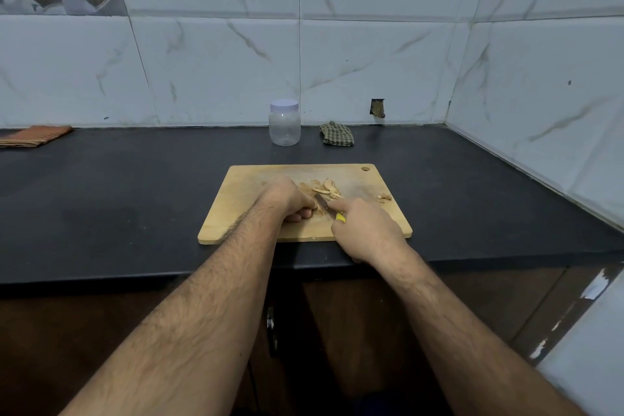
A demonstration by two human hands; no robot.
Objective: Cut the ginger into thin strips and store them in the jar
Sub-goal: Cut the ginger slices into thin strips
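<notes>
a person stands at a dark tabletop (135, 186) with both hands on a wooden board (243, 223). the left hand (287, 201) is curled, fingers tucked under, pressing down on a piece of ginger that is almost wholly hidden beneath it. the right hand (366, 230) grips a small knife (326, 208) by its yellow handle, forefinger laid along the top, blade angled down right against the left fingertips. just beyond the hands lie cut ginger slices (324, 191), and a few scraps (385, 196) sit to the right of the right hand. the jar (284, 123), clear with a pale lid on, stands well beyond the hands near the wall, with a checked cloth (337, 134) beside it.

the step looks like slicing. to do it well, the left fingertips should stay tucked so the knuckles guide the blade, and creep back a little after each cut for even, thin strips. the piece seems small, so slipping is the risk; short, steady strokes would suit. the jar's lid needs to come off before any strips go in.
</notes>
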